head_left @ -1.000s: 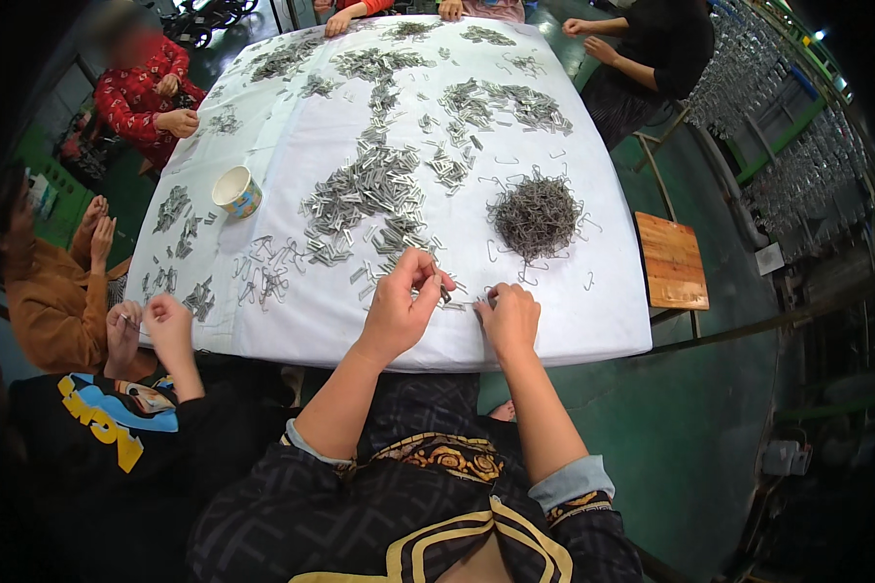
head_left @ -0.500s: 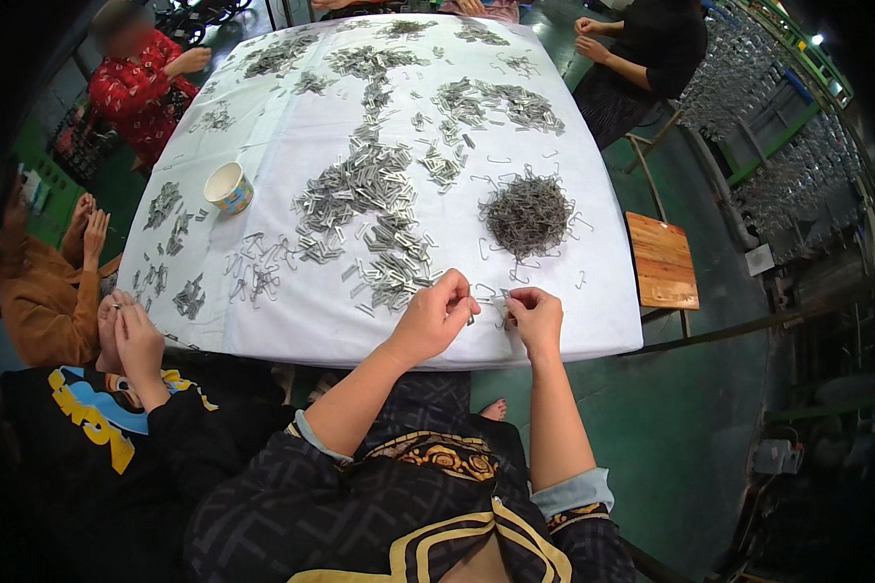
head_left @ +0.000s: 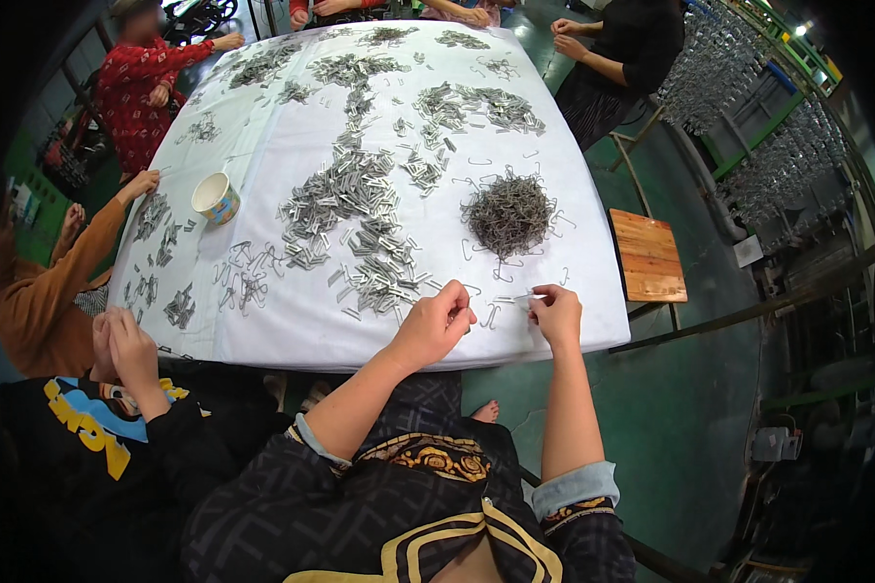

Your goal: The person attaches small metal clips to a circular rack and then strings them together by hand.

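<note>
Over the near edge of the white-covered table, my left hand is closed in a pinch. A small metal piece pokes out below its fingertips, mostly hidden by them. To its right, my right hand has thumb and fingers together at the end of a short silvery strip; whether it grips the strip is unclear. A bent wire hook lies between my hands. Just beyond my left hand spreads a heap of short metal tubes. A tangled pile of wire hooks sits beyond my right hand.
A paper cup stands left of the tubes, with loose hooks nearer me. Co-workers' hands are along the left edge, others at the far side. A wooden stool stands off the table's right edge.
My right hand has moved right, away from my left, which stays pinched. A co-worker in brown at the left has reached an arm forward onto the table edge.
</note>
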